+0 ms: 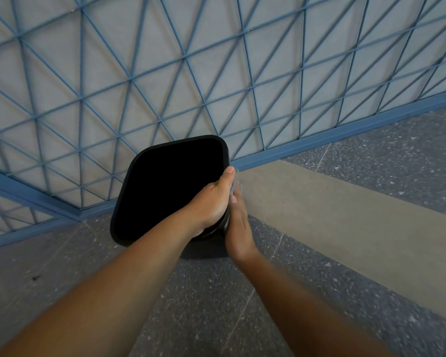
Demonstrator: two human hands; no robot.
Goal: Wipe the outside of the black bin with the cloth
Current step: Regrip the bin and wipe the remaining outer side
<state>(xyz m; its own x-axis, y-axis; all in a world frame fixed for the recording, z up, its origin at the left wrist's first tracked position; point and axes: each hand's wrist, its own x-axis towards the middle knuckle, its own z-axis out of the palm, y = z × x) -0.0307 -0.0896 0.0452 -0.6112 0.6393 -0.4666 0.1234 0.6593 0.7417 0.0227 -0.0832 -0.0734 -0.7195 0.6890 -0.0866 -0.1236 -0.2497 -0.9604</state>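
Head view puts your two hands right at the near right corner of the bin. Your left hand reaches across from the left and grips the rim there, thumb lying along the top edge and the other fingers curled down out of sight inside or over the rim. Your right hand lies flat against the outer right wall, fingers straight and pointing away from you, pressing a small grey cloth to the plastic; only a thin strip of the cloth shows, peeking out between your left thumb and your right fingertips. So the cloth sits sandwiched between your right palm and the wall, just under the rim that your left hand holds.

Out from the grip: the black, square, round-cornered plastic bin stands open-topped on the floor, its inside too dark to read, its mouth spreading up and left from your hands. It sits on the speckled grey stone floor, near a plain beige floor band that runs off to the right. Just behind the bin rises a blue metal lattice railing with a pale grey panel behind it.
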